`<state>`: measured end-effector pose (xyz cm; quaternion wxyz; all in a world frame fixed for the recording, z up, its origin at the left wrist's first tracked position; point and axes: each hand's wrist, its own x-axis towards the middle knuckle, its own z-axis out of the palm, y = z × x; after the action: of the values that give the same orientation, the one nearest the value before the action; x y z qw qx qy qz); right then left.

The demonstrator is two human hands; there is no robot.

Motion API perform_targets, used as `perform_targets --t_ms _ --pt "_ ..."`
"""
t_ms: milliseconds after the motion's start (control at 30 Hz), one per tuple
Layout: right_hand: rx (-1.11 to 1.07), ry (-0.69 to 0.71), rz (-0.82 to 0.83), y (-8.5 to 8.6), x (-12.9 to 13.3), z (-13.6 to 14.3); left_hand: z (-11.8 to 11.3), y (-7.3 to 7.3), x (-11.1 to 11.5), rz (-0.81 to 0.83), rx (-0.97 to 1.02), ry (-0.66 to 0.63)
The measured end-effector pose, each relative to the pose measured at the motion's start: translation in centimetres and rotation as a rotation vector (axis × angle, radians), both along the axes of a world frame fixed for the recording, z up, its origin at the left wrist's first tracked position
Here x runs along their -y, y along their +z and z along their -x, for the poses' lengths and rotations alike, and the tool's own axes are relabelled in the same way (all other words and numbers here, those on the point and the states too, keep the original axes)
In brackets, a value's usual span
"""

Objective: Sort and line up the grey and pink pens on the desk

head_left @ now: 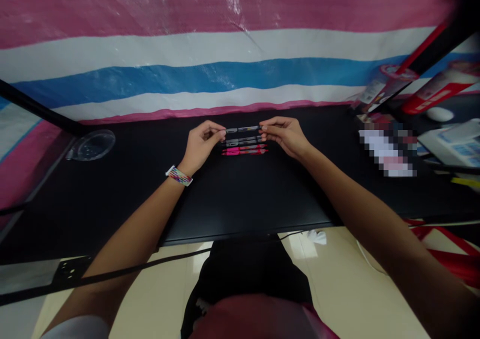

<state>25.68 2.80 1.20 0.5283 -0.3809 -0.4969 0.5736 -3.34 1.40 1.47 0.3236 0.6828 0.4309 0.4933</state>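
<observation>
Left hand (200,144) and right hand (287,135) are pinching the ends of the far pen (243,129), running left-right beyond nearer pens (245,150).

- Light is dim and diffuse.
- White glare streaks the plastic sheet (240,74) at twelve o'clock.
- The pale floor (337,299) is brighter, with shiny patches toward five and seven.
- Blackness swallows the corner at two.
- Containers (438,91) near two are blurred; coarse squares mask a patch at three.
- Forearms (356,209) stretch toward four and eight.
- Pens (243,141) look soft.
</observation>
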Motion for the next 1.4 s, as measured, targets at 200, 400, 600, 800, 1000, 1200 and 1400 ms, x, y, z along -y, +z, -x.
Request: perform_targets --t_ms 200,400,600,800,1000,1200,1400 --pt "-0.002 -0.008 0.009 -0.2 0.0 0.1 0.3 0.1 0.0 -0.001 0.004 -0.008" --pt "-0.001 -0.007 0.016 -0.2 0.1 0.3 0.4 0.1 0.0 -0.028 -0.013 0.004" --pt "0.025 -0.036 -0.001 -0.3 0.1 0.3 0.8 -0.5 -0.7 -0.012 -0.052 0.096" --pt "0.045 -0.124 -0.085 -0.6 -0.7 -0.1 1.3 -1.2 -1.5 -0.052 0.037 0.14" --pt "0.092 -0.257 -0.143 -0.8 -1.4 -0.5 1.4 -1.1 -1.2 -0.008 0.088 0.152" --pt "0.124 -0.159 -0.112 -0.7 -0.8 -0.3 1.1 -0.7 -0.8 0.005 0.048 0.084" --pt "0.058 -0.029 -0.062 -0.4 0.2 0.4 0.8 -0.5 -0.2 -0.073 -0.155 0.049"
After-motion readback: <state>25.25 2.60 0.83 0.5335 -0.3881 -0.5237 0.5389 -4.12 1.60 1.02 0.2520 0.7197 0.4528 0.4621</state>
